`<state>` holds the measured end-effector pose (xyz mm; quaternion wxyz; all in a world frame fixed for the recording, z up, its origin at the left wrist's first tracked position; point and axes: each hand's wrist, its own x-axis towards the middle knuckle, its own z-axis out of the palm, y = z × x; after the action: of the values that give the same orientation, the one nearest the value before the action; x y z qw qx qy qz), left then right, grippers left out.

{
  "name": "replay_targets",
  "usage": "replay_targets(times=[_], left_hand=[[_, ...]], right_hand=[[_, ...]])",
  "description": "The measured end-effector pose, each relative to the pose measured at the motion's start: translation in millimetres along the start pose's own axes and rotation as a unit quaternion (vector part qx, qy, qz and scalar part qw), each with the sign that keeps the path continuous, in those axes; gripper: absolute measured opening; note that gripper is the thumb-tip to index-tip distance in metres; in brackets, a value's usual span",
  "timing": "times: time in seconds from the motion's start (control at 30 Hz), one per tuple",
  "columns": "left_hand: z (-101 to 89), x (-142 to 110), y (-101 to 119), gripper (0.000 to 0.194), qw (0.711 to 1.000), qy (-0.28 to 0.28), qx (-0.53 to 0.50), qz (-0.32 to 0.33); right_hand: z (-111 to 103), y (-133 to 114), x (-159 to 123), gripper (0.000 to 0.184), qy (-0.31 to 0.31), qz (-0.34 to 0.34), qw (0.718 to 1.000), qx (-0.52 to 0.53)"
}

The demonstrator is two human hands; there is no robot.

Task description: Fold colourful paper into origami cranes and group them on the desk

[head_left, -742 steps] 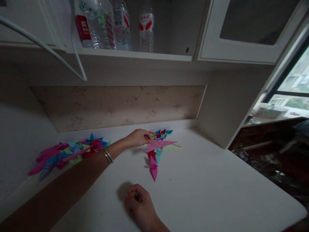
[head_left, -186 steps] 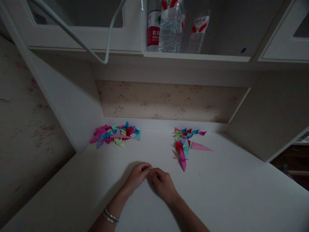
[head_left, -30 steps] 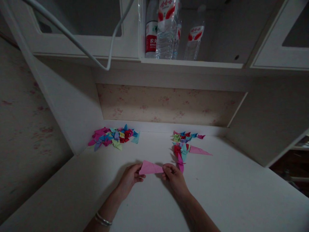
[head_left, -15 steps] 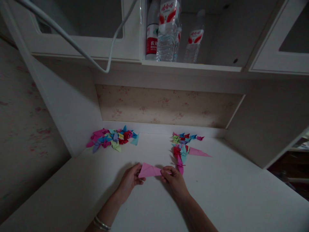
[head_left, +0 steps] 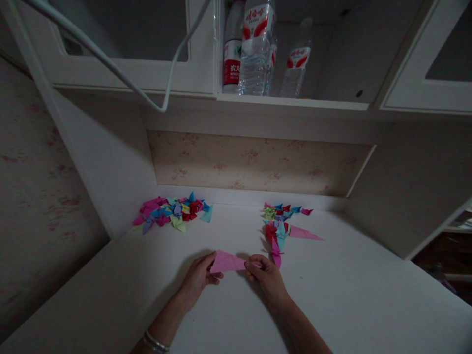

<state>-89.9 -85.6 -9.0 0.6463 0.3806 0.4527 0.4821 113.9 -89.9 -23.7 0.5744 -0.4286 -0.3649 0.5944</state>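
A folded piece of pink origami paper [head_left: 227, 262] is stretched between my hands above the white desk; creases run across it and it narrows to the right. My left hand [head_left: 200, 275] is closed on its wide left end, fingers partly behind the paper. The narrow right end is pinched between thumb and forefinger of my right hand [head_left: 266, 276]. Just beyond that hand lie folded paper pieces, a magenta one [head_left: 275, 251], a red one [head_left: 271, 231] and a light-teal one [head_left: 281, 233]. Beside them a pink folded strip [head_left: 305, 233] points right.
A heap of colourful folded paper pieces [head_left: 173, 212] lies at the back left of the desk [head_left: 342, 290]. Smaller folded pieces [head_left: 283, 211] sit at the back right. Overhead, a shelf [head_left: 332, 102] holds plastic bottles [head_left: 256, 49], and a white cable [head_left: 147, 100] hangs at left.
Almost nothing differs. Both hands keep their grip on the pink paper, whose left end has dipped very slightly. The view has shifted a little.
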Motion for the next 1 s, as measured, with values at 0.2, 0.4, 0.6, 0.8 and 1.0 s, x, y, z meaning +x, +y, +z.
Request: replay_targets(times=[0.2, 0.4, 0.6, 0.8, 1.0], left_hand=[[2.3, -1.3, 2.8, 0.042, 1.0, 0.002, 0.003, -0.01], [4.1, -2.4, 5.2, 0.049, 1.0, -0.001, 0.015, -0.01], [2.7, -2.0, 4.0, 0.051, 1.0, -0.015, 0.019, -0.005], [2.8, -2.9, 3.4, 0.051, 1.0, -0.012, 0.018, 0.001], [3.9, -3.4, 4.8, 0.052, 1.0, -0.01, 0.026, 0.0]], right_hand=[[1.8, -3.2, -1.5, 0.04, 0.008, 0.001, 1.0, 0.006], [3.3, -6.3, -3.2, 0.039, 0.01, 0.007, 1.0, 0.007], [1.5, -5.2, -2.8, 0.038, -0.006, 0.006, 1.0, 0.003], [2.3, -7.1, -4.3, 0.036, -0.003, 0.004, 1.0, -0.002], [0.6, -2.4, -1.0, 0.035, -0.009, -0.003, 1.0, -0.003]])
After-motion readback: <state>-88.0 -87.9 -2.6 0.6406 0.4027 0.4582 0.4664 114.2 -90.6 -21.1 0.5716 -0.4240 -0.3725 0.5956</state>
